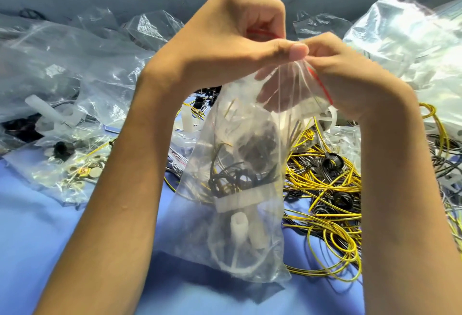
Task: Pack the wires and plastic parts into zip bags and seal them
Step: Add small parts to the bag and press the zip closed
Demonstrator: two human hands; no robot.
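Both hands are raised over the blue-covered tabletop (37,239), holding a clear zip bag (262,252) up by its mouth so that it hangs in the air between the two forearms. The left hand (225,39) is curled at the top of the bag, its thumb (295,50) laid flat along the film and its fingers folded behind, clamped on the bag's upper edge. The right hand (350,77) meets it from the other side, its fingers (322,45) bent and pinching the same edge right at the tip of the left thumb. The bag's red seal strip (321,84) runs down beside the right palm and shows again under the left hand's knuckles; whether the strip is pressed closed cannot be told. Inside the bag are a coil of black wires (232,179), a white plastic bar (240,199) across the middle, and a white plastic tube (238,229) near the bottom. On the tabletop behind and to the right of the bag spreads a tangle of yellow wires (325,189) mixed with dark ones, with a black ring (333,160) resting on it. To the left lies a small clear bag of parts (62,169), and behind it a heap of crumpled clear bags (62,52) with a white plastic piece (50,114) among them. A taller heap of shiny bags (412,39) rises at the far right.
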